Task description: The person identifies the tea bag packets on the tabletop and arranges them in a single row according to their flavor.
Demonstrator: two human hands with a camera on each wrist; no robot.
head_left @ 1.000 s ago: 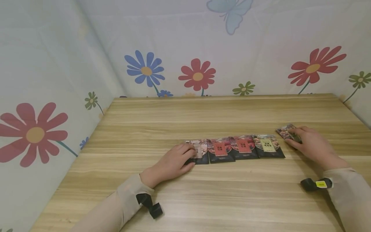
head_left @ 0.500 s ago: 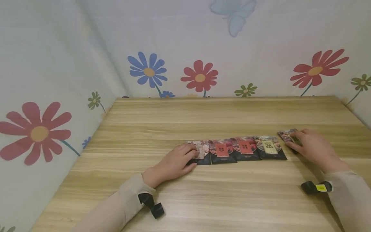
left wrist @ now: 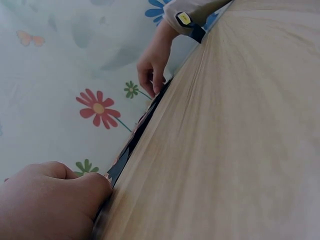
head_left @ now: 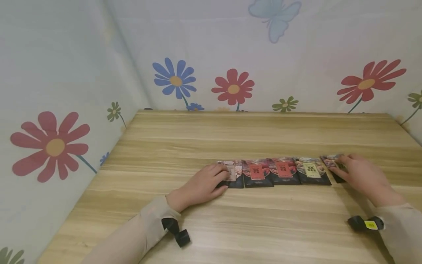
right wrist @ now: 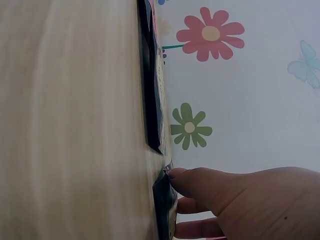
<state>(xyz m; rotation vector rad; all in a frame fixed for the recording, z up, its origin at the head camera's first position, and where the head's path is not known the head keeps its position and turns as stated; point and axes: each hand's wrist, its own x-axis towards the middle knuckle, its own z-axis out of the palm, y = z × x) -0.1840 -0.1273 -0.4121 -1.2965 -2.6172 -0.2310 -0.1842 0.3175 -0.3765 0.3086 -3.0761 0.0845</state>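
Flat dark tea packets with printed fronts lie in a row on the wooden table [head_left: 280, 220]. My left hand [head_left: 206, 185] rests on the leftmost, pale-labelled packet [head_left: 236, 173], covering its left part. To its right come a red-labelled packet [head_left: 258, 172], a second red-labelled packet [head_left: 284, 171] and a yellow-labelled packet [head_left: 310, 170]. At the right end my right hand [head_left: 366, 178] holds another tea packet [head_left: 328, 161] by thumb and fingers, hiding most of its label. In the right wrist view a small gap separates this held packet [right wrist: 162, 202] from the yellow-labelled one.
A flower-printed cloth [head_left: 197, 44] hangs behind the table and along its left side. Bare wood lies in front of and behind the row. Each wrist wears a black strap, the left strap [head_left: 176, 231] and the right strap [head_left: 359, 223].
My right hand has brought its packet nearer the viewer and turned it straighter, more in line with the row. My left hand stays on the leftmost packet. The head view has shifted slightly.
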